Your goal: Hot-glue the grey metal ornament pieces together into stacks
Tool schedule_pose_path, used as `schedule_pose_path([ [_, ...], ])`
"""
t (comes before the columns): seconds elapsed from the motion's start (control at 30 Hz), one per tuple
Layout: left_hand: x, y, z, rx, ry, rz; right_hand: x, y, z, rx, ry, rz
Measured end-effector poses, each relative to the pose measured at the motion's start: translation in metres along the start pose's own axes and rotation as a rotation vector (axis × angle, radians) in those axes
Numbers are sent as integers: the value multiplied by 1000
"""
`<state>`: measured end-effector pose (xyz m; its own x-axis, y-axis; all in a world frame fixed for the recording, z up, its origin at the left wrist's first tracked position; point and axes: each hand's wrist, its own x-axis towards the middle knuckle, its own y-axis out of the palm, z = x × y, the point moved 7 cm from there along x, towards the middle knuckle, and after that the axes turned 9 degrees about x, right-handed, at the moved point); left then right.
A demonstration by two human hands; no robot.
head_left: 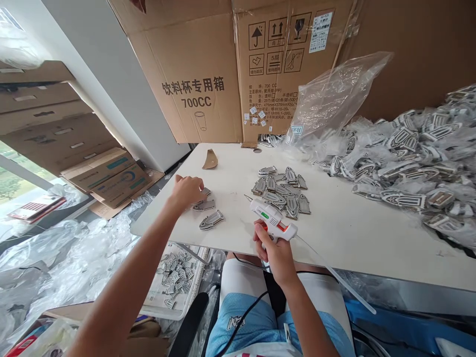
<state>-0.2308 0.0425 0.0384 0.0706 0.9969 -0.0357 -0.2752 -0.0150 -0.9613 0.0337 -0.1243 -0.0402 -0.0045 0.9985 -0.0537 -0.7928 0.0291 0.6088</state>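
My right hand (273, 243) is wrapped around the handle of a white glue gun (270, 218) with orange parts. Its nozzle points up and left over the table, and a long translucent glue stick (340, 277) trails from its rear. My left hand (187, 192) is at the left side of the table, fingers curled down onto a grey metal boat-shaped piece (207, 191), partly hidden by them. Just below lie two similar pieces, a middle metal piece (204, 205) and a nearer metal piece (211, 219). Beyond the gun is a loose pile of such pieces (286, 191).
A large heap of plastic-wrapped metal pieces (405, 153) covers the table's right side. Cardboard boxes (201, 59) stand along the back. A brown scrap (210, 159) lies on the white table (238, 173). Below left is a white tray (186, 302) of metal pieces. A black cord (245, 317) crosses my lap.
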Motion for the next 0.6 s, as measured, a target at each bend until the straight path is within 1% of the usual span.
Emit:
schedule_pose_path([
  [0.23,0,2,-1,-9,-3,51,0,0,0,-12,11,2],
  [0.6,4,1,-4,-49,-11,34,1,0,-2,17,0,15],
])
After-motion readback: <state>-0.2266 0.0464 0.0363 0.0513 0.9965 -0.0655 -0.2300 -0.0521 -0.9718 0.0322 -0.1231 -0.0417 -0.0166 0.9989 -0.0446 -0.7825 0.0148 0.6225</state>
